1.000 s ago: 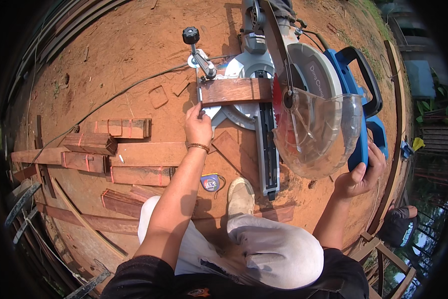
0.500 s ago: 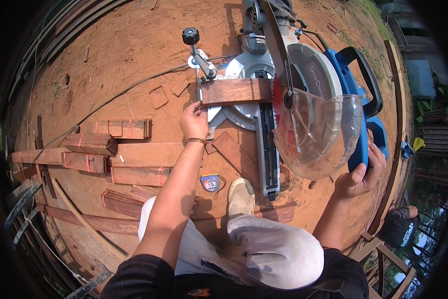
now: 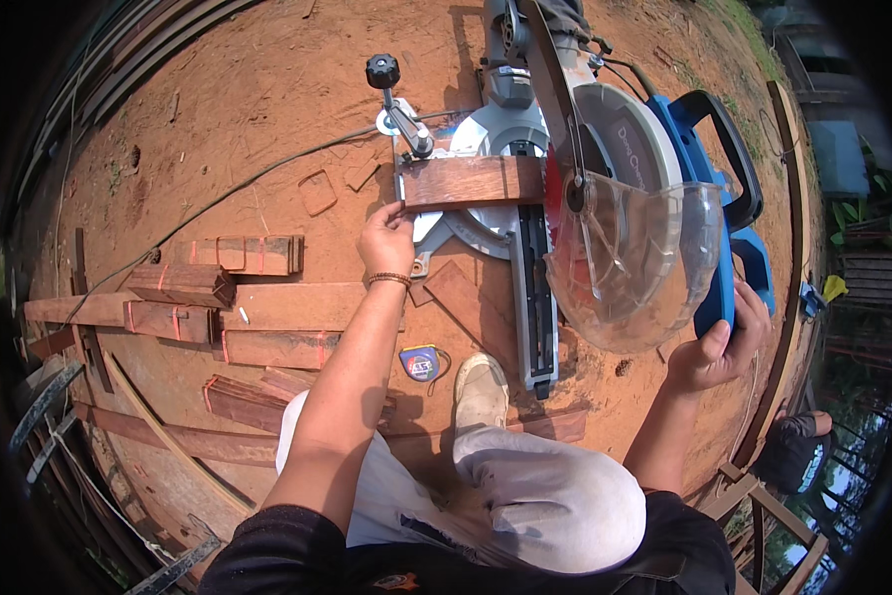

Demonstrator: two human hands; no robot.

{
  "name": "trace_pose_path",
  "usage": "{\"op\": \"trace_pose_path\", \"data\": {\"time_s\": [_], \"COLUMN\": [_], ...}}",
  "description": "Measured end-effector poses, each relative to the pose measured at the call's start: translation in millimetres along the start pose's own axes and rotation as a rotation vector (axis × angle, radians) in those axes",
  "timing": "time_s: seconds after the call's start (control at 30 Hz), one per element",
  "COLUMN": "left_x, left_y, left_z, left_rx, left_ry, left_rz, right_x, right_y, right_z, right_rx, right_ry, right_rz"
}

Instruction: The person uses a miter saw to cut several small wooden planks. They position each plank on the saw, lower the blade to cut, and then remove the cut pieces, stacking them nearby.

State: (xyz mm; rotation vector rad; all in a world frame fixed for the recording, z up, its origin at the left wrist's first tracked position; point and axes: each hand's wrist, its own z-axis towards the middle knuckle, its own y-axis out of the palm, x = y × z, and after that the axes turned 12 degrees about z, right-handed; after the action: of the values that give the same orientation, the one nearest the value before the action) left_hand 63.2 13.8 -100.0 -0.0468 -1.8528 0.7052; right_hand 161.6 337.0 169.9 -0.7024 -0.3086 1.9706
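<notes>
A short reddish-brown board (image 3: 474,182) lies across the bed of a miter saw (image 3: 613,139), its right end near the blade. With pinched fingers, my left hand (image 3: 386,243) grips the board's near left corner. My right hand (image 3: 719,342) is wrapped round the blue lower part of the saw's head; the far side of its grip is hidden. Between blade and hand hangs the clear blade guard (image 3: 635,268). A hold-down clamp with a black knob (image 3: 382,70) stands at the left of the saw bed, behind the board.
Several bundled wood pieces (image 3: 173,322) lie on the dirt at left, over longer planks. A blue tape measure (image 3: 419,363) sits by my shoe (image 3: 481,392). A black cable (image 3: 238,188) runs across the ground to the saw. Another person (image 3: 795,448) is at far right.
</notes>
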Motion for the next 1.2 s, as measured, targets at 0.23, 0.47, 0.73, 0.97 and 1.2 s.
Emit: {"op": "trace_pose_path", "data": {"time_s": [0.23, 0.47, 0.73, 0.97, 1.2], "left_x": [4.1, 3.7, -1.4, -2.2, -3.4], "left_y": [-2.2, -2.8, -0.6, -1.0, -0.9], "left_z": [-1.4, -1.3, 0.7, 0.6, 1.7], "left_rx": [-0.011, -0.015, -0.012, -0.009, -0.014], "left_ry": [-0.001, -0.008, 0.002, 0.011, 0.023], "left_rz": [-0.019, -0.021, -0.002, 0.026, 0.019], "right_x": [0.3, 0.8, 0.3, 0.6, 1.5], "right_y": [1.5, 1.0, 1.6, 2.4, 1.7], "right_z": [-0.4, 0.0, -0.5, -1.9, -2.2], "right_rx": [0.008, 0.002, 0.011, 0.018, 0.014], "right_ry": [0.005, 0.001, 0.01, 0.027, 0.02], "right_rz": [0.016, 0.027, 0.009, 0.047, 0.038]}}
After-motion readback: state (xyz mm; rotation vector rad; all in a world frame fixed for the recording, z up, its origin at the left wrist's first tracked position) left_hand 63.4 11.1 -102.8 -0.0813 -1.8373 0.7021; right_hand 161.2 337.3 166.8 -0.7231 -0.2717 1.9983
